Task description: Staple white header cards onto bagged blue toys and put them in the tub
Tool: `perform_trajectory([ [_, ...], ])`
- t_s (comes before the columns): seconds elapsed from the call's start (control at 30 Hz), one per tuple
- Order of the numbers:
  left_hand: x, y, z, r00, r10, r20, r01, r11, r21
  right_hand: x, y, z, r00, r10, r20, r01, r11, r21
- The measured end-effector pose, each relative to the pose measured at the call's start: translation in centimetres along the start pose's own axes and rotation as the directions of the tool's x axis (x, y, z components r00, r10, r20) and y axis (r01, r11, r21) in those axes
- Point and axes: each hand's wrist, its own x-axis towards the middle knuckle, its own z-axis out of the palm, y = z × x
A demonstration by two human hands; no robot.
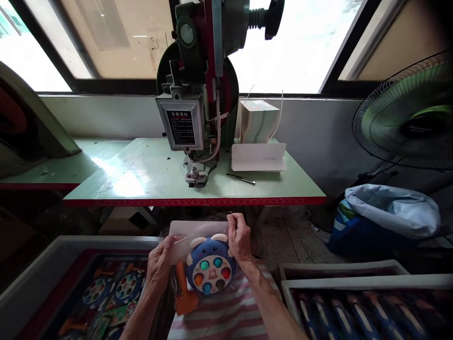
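Note:
A blue animal-shaped toy (211, 267) with pale ears and several coloured round buttons lies over my lap, above a striped cloth. Beside it on the left is an orange toy hammer (186, 302). Clear plastic seems to wrap both. Along their top edge sits a blank whitish card (180, 230). My left hand (160, 264) is closed, pinching the card's left side and the plastic. At the upper right corner my right hand (240, 238) pinches the card's edge; a tiny dark thing shows by its fingertips, too small to name.
Ahead stands a green stapling-type machine (194, 174) on a red-edged table (152, 189). A card stack (260, 120), a folded card (258, 157) and a dark pen-like tool (241, 178) are to its right. Toy-filled crates (60, 245) (364, 282) flank me; a fan (421, 123) stands right.

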Motion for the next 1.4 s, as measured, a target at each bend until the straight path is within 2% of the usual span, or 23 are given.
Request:
perform_trajectory([
  [0.2, 1.7, 0.6, -1.4, 0.997, 0.074, -0.006, -0.074, 0.992, -0.104, 0.7, -0.4, -1.4, 0.989, 0.015, 0.146, -0.034, 0.991, 0.130],
  [0.33, 2.5, 2.6, -2.2, 0.996, 0.020, 0.082, 0.004, 0.957, -0.290, 1.7, -0.2, -2.2, 0.986, 0.002, 0.166, -0.047, 0.963, 0.265],
  [0.43, 2.6, 4.0, -2.1, 0.990, 0.001, 0.143, 0.053, 0.928, -0.369, 2.1, 0.1, -2.2, 0.976, 0.072, 0.205, -0.147, 0.913, 0.381],
  [0.5, 2.5, 4.3, -1.7, 0.989, 0.013, 0.149, 0.048, 0.918, -0.395, 2.0, 0.3, -2.3, 0.963, 0.124, 0.241, -0.208, 0.908, 0.364],
  [0.6, 2.5, 3.7, -1.1, 0.997, 0.007, 0.072, 0.023, 0.908, -0.419, 1.7, 0.6, -2.4, 0.957, 0.163, 0.238, -0.232, 0.926, 0.299],
  [0.7, 2.6, 2.3, -0.8, 0.989, -0.143, 0.041, 0.148, 0.909, -0.391, 1.6, 0.7, -2.5, 0.962, 0.182, 0.205, -0.240, 0.918, 0.315],
  [0.77, 2.6, 1.7, -0.9, 0.980, -0.192, 0.058, 0.199, 0.902, -0.383, 1.7, 0.7, -2.5, 0.956, 0.200, 0.213, -0.266, 0.900, 0.346],
  [0.93, 2.5, 2.1, -1.1, 0.993, -0.097, 0.068, 0.116, 0.913, -0.391, 2.2, 0.7, -2.4, 0.950, 0.205, 0.233, -0.288, 0.865, 0.411],
  [1.13, 2.7, 1.5, -0.6, 1.000, -0.021, -0.012, 0.015, 0.921, -0.389, 2.2, 0.5, -2.5, 0.953, 0.202, 0.227, -0.280, 0.874, 0.398],
  [1.27, 2.9, 1.2, -0.4, 0.998, -0.051, -0.027, 0.035, 0.915, -0.401, 2.4, 0.3, -2.7, 0.961, 0.178, 0.209, -0.239, 0.919, 0.315],
  [1.4, 2.8, 2.3, -0.4, 0.996, -0.084, 0.015, 0.083, 0.920, -0.384, 2.7, 0.3, -2.7, 0.963, 0.177, 0.205, -0.232, 0.930, 0.285],
])
